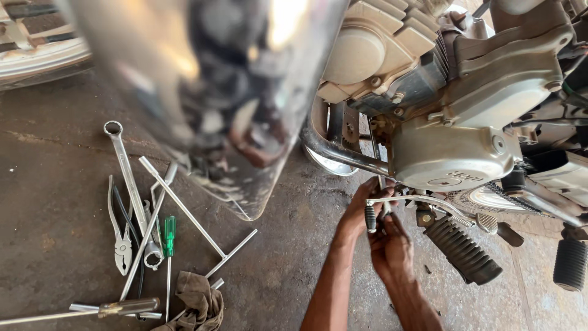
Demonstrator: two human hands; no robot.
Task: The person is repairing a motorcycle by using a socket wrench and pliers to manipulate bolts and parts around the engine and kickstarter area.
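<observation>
Both hands work low under the engine (453,147) of a motorcycle, at the gear lever (416,201).

Left hand (357,211): reaches up from below, fingers curled round the lever's rubber tip (370,217). Closed on it.

Right hand (392,248): just beside the left, touching it, fingers pressed together about something thin at the lever. What it pinches I cannot tell; the fingers hide it.

The lever runs from the hands to the right, under the engine case, above the ribbed footpeg (462,250). Exhaust pipe (334,150) curves down just above the left hand.

A shiny, blurred chrome part (214,92) fills the upper middle, close to the camera.

On the concrete floor (55,208), well apart to the left: a ring spanner (128,178), pliers (121,242), a green-handled screwdriver (169,242), a T-handle wrench (184,208), a brown rag (197,301).
</observation>
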